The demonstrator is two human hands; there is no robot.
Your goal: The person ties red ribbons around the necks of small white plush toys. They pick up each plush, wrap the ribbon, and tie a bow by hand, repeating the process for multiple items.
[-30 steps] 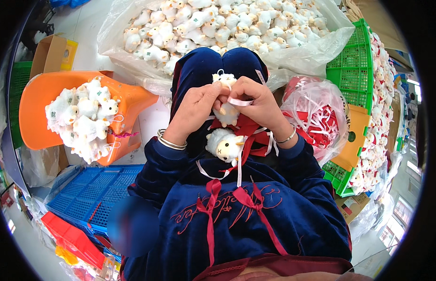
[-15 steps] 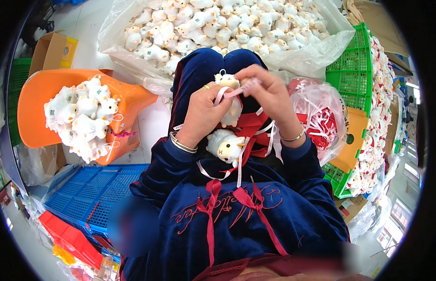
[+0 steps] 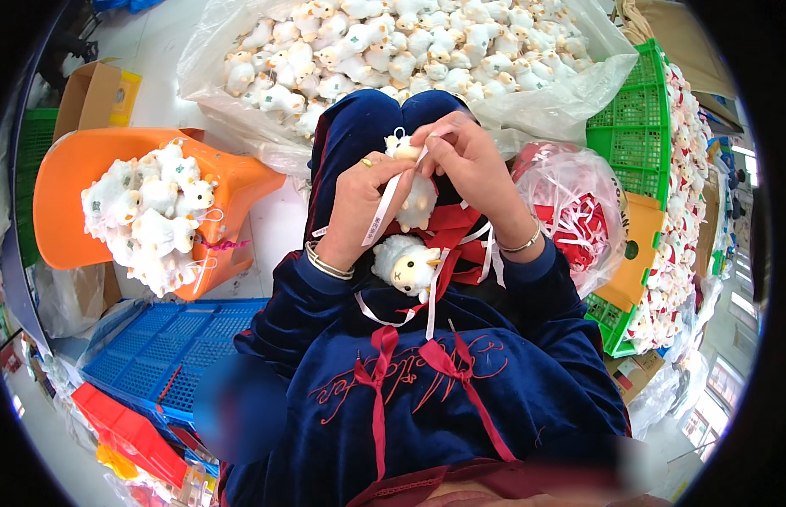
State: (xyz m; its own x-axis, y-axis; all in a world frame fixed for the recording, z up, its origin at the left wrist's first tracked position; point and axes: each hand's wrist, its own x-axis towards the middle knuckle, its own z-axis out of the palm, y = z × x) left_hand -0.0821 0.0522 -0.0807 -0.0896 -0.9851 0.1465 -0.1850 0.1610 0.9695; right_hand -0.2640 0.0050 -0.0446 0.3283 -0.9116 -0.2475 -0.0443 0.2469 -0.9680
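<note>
A small white plush sheep (image 3: 419,206) with a hanging loop at its head lies on my lap between my hands; fingers partly cover its head and neck. My left hand (image 3: 359,196), beside the sheep, is closed on a printed white ribbon (image 3: 381,211), whose end hangs across that hand. At the sheep's neck, my right hand (image 3: 471,158) pinches the same ribbon with its fingertips. Whether the ribbon circles the neck is hidden. Nearer to me rests a grey-white plush sheep (image 3: 403,265), beside red ribbons (image 3: 454,221) and more white ribbons (image 3: 497,264).
A clear plastic bag (image 3: 215,93) full of plush sheep lies beyond my knees. Several sheep sit on an orange chair (image 3: 63,182) at left, above a blue crate (image 3: 148,338). At right are a bag of ribbons (image 3: 579,224) and a green crate (image 3: 630,127).
The white ribbon, looped between my hands before, is now drawn straighter, with its end hanging over my left hand. My right hand has shifted slightly left, nearer the sheep's head.
</note>
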